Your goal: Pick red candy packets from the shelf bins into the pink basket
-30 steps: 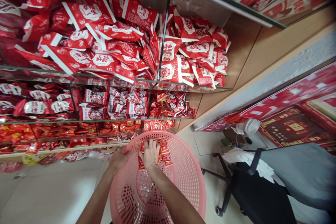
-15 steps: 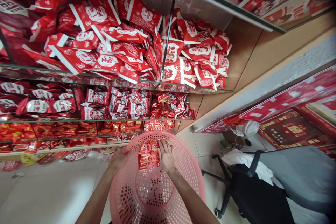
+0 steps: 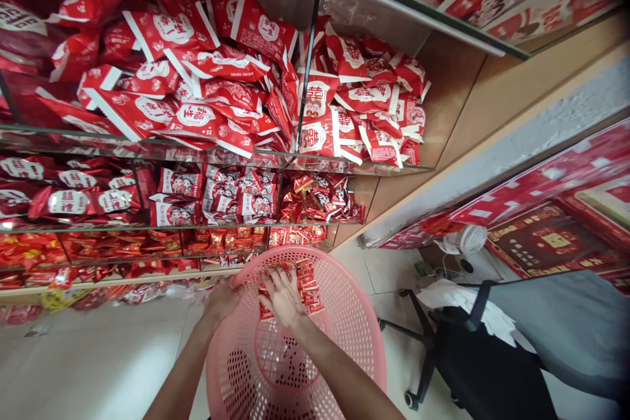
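A pink perforated plastic basket (image 3: 361,328) stands on the floor below the shelves. At its left rim, my left hand (image 3: 222,300) is closed, with the thumb over the edge and the other fingers partly hidden. Inside the far side of the basket lies a pile of small red and gold candy packets (image 3: 309,289). My right hand (image 3: 283,296) rests on the left part of this pile, its fingers spread and pointing away from me. Some packets are covered by that hand.
Glass-divided shelves hold red wrapped packets (image 3: 197,115) above and smaller sweets (image 3: 216,197) lower down. A black office chair (image 3: 492,367) with a white cloth on it stands at the right. Beside the shelf end, a white round object (image 3: 471,239) lies near the wall.
My right hand has moved left across the pile, uncovering packets on its right side. My left hand stays at the rim.
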`<control>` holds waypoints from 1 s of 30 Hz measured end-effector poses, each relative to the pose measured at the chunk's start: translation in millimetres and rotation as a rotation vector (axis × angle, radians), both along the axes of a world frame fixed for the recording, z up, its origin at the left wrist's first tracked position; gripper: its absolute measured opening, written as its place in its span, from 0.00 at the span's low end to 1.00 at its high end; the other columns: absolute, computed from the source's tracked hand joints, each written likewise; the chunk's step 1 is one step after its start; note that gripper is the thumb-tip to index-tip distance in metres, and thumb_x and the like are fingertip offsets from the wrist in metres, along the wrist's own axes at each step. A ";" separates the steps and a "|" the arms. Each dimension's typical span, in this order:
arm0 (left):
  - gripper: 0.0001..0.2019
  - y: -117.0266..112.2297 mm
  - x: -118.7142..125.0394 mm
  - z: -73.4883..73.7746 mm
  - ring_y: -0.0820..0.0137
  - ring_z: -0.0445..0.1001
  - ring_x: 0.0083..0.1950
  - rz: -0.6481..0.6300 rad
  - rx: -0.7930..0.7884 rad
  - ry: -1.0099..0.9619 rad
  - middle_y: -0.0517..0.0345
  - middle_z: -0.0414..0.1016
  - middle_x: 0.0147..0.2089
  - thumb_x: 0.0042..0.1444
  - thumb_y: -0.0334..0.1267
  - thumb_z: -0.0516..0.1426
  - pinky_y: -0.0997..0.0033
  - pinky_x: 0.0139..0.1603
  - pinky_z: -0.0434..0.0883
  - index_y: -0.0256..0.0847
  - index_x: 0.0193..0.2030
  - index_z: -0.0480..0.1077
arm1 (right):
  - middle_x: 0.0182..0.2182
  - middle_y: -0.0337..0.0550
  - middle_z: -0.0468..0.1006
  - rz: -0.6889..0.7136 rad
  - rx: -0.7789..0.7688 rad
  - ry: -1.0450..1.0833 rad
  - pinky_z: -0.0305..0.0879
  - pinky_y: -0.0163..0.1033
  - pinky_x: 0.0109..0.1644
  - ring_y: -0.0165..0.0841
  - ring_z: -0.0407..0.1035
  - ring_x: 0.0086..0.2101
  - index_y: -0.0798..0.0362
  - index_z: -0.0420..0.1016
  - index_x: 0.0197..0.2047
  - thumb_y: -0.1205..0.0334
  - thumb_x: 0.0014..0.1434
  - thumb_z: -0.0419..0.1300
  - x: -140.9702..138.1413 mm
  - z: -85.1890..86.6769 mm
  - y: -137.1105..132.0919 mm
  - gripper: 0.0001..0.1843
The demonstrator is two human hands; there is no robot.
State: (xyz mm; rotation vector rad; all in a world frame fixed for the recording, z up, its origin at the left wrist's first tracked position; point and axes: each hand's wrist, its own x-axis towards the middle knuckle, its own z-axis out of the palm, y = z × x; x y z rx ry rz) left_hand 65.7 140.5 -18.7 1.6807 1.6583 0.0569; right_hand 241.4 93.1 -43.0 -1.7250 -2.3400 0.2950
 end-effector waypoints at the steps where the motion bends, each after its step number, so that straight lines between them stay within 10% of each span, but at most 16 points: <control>1: 0.14 0.0 -0.6 -1.4 0.67 0.75 0.44 0.008 0.008 0.007 0.55 0.79 0.43 0.55 0.40 0.50 0.75 0.39 0.66 0.41 0.43 0.73 | 0.57 0.48 0.65 -0.003 -0.016 -0.001 0.41 0.56 0.62 0.39 0.54 0.57 0.49 0.60 0.60 0.54 0.63 0.49 -0.6 -1.9 0.5 0.23; 21: 0.15 2.0 -3.0 -7.9 0.66 0.74 0.48 0.013 -0.022 0.034 0.53 0.77 0.47 0.55 0.39 0.49 0.74 0.43 0.66 0.40 0.46 0.71 | 0.61 0.48 0.59 0.082 0.063 0.088 0.35 0.55 0.63 0.37 0.46 0.62 0.51 0.62 0.59 0.52 0.61 0.50 13.8 -0.3 -0.9 0.25; 30: 0.14 1.0 -3.8 -9.8 0.65 0.75 0.46 0.049 0.008 0.005 0.56 0.78 0.45 0.55 0.39 0.50 0.73 0.40 0.67 0.43 0.44 0.73 | 0.57 0.51 0.63 -0.261 0.110 0.017 0.44 0.48 0.60 0.38 0.52 0.57 0.55 0.59 0.60 0.71 0.59 0.47 30.9 30.1 76.3 0.25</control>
